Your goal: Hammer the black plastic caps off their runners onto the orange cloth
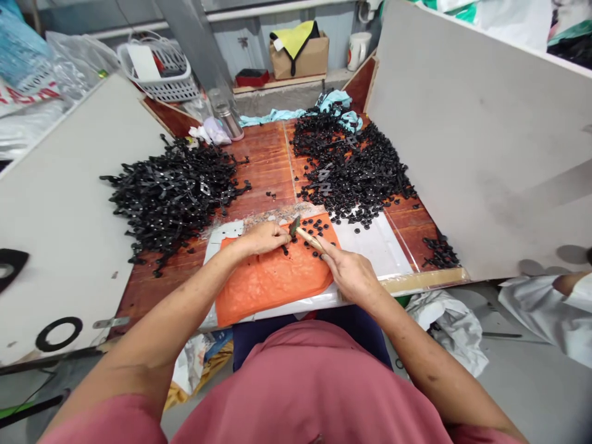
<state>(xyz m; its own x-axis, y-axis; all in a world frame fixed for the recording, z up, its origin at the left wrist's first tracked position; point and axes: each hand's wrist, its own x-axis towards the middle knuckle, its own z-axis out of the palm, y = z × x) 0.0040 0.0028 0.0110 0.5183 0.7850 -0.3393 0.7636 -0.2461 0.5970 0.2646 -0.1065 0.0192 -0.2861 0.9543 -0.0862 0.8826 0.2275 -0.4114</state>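
My right hand (354, 271) is wrapped round the light wooden handle of a small hammer (309, 238). Its dark head is right by the fingertips of my left hand (267, 238), over an orange sheet (282, 280). The left fingers are pinched together at a small black part (285, 250), mostly hidden by the hand. Several round black pieces (319, 225) lie loose on the sheet, beyond the hammer handle. A white board (370, 246) shows under the sheet.
A tangled heap of black strip-like parts (171, 191) covers the table's left side. Another heap of black pieces (356, 166) sits at the right. Grey panels (481, 135) wall in both sides. A steel bottle (229, 120), white basket (171, 83) and carton (300, 58) stand at the back.
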